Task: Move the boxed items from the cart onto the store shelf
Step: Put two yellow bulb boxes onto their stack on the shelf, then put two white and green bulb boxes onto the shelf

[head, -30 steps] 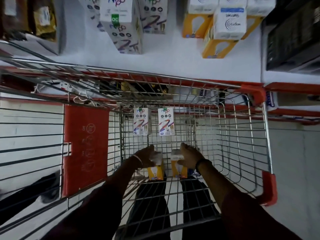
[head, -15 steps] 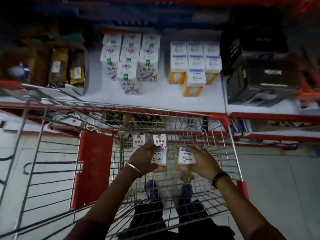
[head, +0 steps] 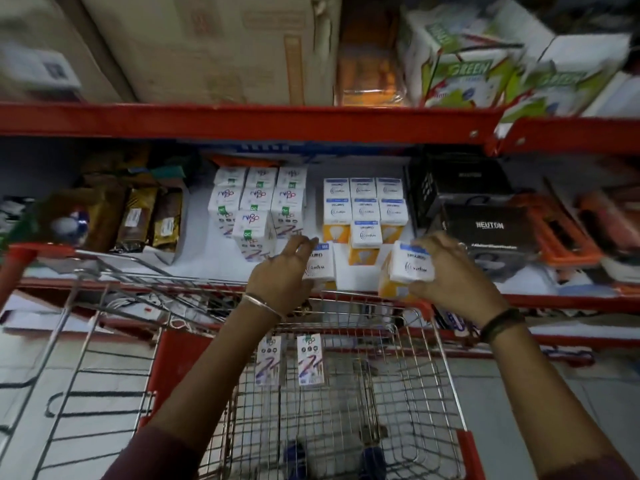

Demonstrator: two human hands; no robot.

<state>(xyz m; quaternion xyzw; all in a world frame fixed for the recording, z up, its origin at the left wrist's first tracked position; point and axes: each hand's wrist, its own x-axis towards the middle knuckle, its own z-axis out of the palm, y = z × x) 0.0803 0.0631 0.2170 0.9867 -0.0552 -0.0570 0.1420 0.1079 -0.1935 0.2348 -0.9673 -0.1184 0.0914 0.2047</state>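
My left hand (head: 282, 275) grips a white and yellow bulb box (head: 320, 263) over the front edge of the white shelf (head: 194, 261). My right hand (head: 453, 275) holds a second bulb box (head: 410, 266) of the same kind, a little to the right. Both boxes sit just in front of the row of matching bulb boxes (head: 365, 209) on the shelf. Two white boxes with purple print (head: 291, 363) stand against the far wall of the wire cart (head: 446, 375) below.
A stack of white boxes with green labels (head: 258, 206) fills the shelf left of the bulb boxes. Black cartons (head: 485, 226) stand to the right, brown packets (head: 145, 220) to the left. A red upper shelf (head: 277, 121) carries large cartons overhead.
Both hands have lifted one bulb box each out of the cart and up to the shelf's front edge. The view has tilted up from the cart to the shelves.
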